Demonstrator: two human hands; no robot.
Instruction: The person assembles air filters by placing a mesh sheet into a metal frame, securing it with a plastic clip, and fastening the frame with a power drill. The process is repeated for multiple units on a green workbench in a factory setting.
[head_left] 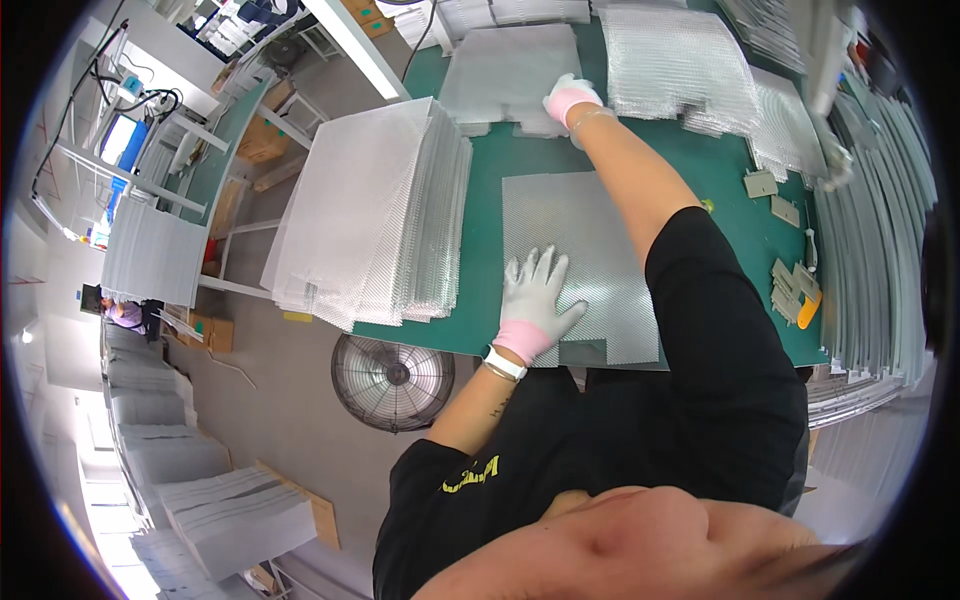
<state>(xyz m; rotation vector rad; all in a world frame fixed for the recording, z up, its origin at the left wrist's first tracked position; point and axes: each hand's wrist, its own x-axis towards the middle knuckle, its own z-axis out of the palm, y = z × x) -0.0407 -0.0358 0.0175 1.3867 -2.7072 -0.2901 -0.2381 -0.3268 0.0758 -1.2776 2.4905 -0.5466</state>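
My left hand [535, 303], in a whitish glove with a pink cuff, lies flat with fingers spread on a silver mesh sheet [610, 240]. That sheet rests on the green tabletop [482, 230] close to my body and has a cutout along its near edge. My right hand [572, 97], gloved alike, reaches far across the table to the right edge of another mesh sheet [510, 65]. Its fingers look curled; whether they grip that edge is hidden.
A tall pile of mesh sheets [360, 200] stands at the table's left. More stacked sheets [680, 65] lie far right. Small beige plates [790, 290] and an orange-handled tool [809, 310] sit at right, beside upright grey panels [880, 230]. A floor fan [393, 382] stands below left.
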